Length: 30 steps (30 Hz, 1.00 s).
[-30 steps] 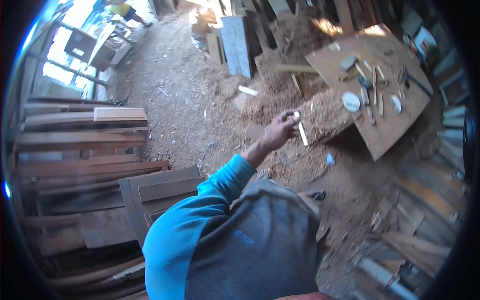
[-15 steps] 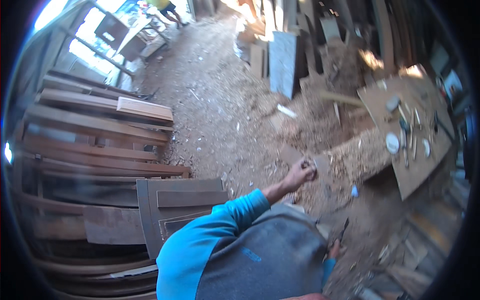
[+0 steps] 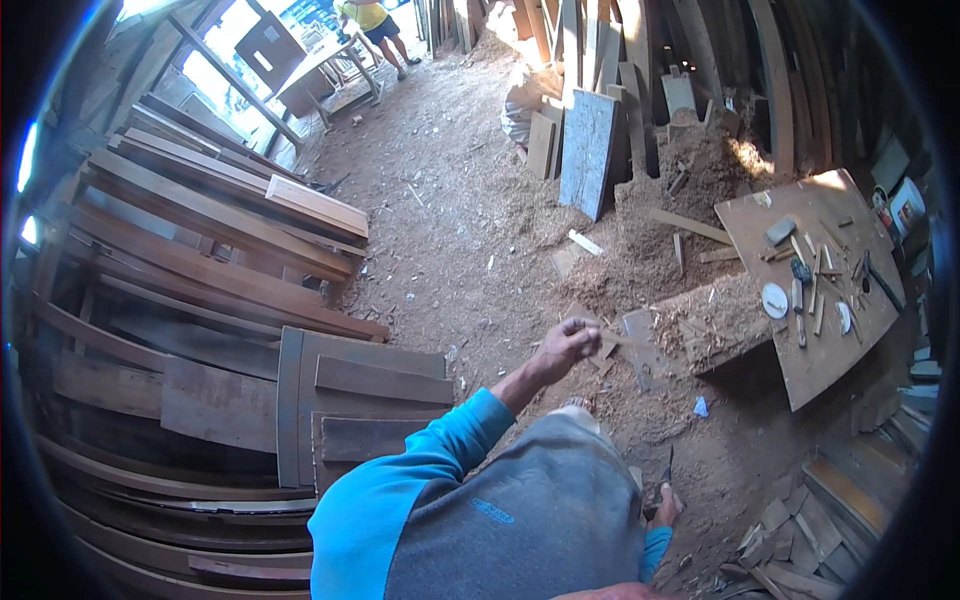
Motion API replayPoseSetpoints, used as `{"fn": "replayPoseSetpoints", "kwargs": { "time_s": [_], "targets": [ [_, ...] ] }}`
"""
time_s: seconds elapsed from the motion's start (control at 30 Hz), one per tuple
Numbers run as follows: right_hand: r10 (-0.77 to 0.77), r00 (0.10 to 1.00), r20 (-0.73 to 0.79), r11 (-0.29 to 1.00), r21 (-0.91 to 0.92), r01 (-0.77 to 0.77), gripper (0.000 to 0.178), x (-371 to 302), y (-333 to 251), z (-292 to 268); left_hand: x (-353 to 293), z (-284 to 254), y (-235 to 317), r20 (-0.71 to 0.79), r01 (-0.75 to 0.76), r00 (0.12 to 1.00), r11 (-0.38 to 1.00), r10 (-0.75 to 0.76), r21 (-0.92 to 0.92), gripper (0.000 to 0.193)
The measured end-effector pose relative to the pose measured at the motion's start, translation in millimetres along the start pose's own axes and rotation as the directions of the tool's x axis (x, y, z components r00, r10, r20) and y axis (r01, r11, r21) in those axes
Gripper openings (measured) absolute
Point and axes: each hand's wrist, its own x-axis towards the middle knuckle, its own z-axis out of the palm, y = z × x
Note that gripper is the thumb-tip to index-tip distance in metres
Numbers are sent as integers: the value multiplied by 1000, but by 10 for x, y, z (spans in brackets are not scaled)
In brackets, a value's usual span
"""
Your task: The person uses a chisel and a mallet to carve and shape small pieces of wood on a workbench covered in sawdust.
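Note:
My left hand (image 3: 568,348) is held out in front of my body, its fingers curled closed. A blurred thin brownish streak shows beside the fingertips, and I cannot make out what they hold, if anything. Lower down, near my right side, my right hand (image 3: 665,506) is closed round a slim dark pointed tool (image 3: 670,466), its tip pointing away from me. Whether it is a knife or another blade is too small to tell. Below the left hand, flat thin board pieces (image 3: 640,352) lie on the shavings-covered ground.
Stacked planks (image 3: 230,225) and boards (image 3: 385,380) line the left. A low board table (image 3: 830,350) with tools and sticks stands at right, near wood offcuts (image 3: 800,535). Upright timber and a pale panel (image 3: 588,150) lean far off. A person (image 3: 375,25) stands by a far workbench.
My left hand has moved left and a little toward me, still closed. The right hand keeps its dark tool low at my side. The whole view has shifted slightly.

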Motion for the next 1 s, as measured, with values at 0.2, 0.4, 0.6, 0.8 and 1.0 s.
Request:
{"fn": "replayPoseSetpoints", "kwargs": {
  "time_s": [0.2,0.4,0.6,0.8,1.0],
  "targets": [
    [113,986,-125,971,225,-83,26,-548,-126,-188,81,-147,56,-137,-47,990,979,20,-200,25],
    [-11,985,-174,891,445,89,35,-738,555,-608,296,-123,75,63,87,995,988,-80,-128,30],
    [-888,439,137,221,-710,669,64,-914,632,-68,376,182,874,386,-69,905,832,-181,550,47],
    [-196,955,-222,916,306,259,15,-1470,-181,1410,-142,-136,422,568,13,730,839,-380,544,59],
    [-273,929,-249,936,155,317,16,-1729,-119,2053,-528,-393,598,498,83,733,787,-464,612,59]
  ]
}}
